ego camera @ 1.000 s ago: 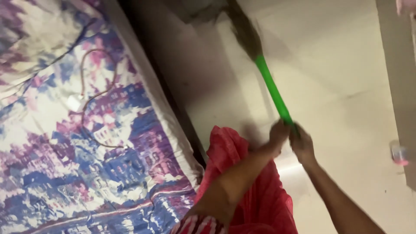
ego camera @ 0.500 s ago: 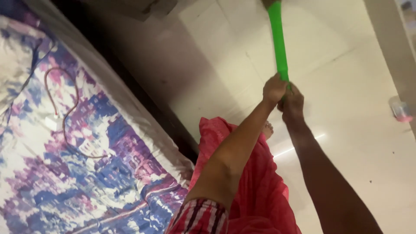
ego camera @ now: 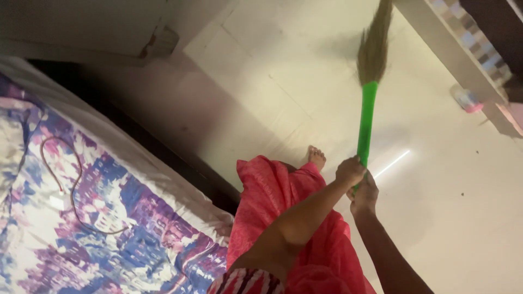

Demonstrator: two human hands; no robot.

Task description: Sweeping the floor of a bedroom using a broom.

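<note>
Pale tiled floor (ego camera: 447,218) beside a bed (ego camera: 98,218) with a blue-purple patterned cover. I see both hands stacked on the green broom (ego camera: 366,122) handle: left hand (ego camera: 350,170) above, right hand (ego camera: 364,195) below, fingers wrapped tight. Bristles reach far right, toward the wall base. Floor near me shows scattered dark specks; sweeping looks unfinished.

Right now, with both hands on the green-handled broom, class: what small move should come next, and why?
Probably a short stroke drawing the green-handled grass broom back toward the bare foot. Both the left hand and the right hand grip the handle's near end, the bristles are stretched far out on the pale tiled floor, and dark specks lie on the floor nearby.
</note>
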